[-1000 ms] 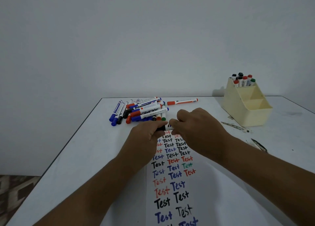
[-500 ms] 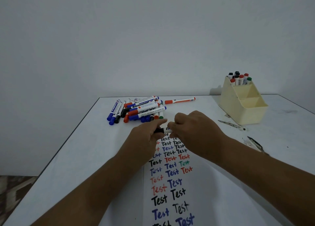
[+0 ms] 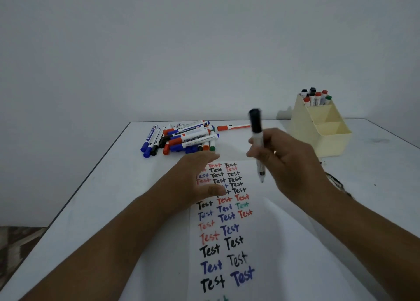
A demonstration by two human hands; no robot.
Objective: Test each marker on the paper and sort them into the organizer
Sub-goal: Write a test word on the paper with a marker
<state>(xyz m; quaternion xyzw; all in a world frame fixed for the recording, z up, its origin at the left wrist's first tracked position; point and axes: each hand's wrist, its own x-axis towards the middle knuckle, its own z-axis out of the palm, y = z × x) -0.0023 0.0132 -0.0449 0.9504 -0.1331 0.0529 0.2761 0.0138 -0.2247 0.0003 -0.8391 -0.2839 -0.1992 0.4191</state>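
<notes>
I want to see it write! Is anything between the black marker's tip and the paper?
Nothing visible. The right hand holds the black marker tip down above the paper; the left hand rests to the side.

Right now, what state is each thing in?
Black marker: uncapped, cap posted on its rear end, tip down above paper.
Right hand: grips the marker.
Left hand: flat on paper.
Organizer: back compartment holds markers.
Marker pile: capped, lying.
</notes>
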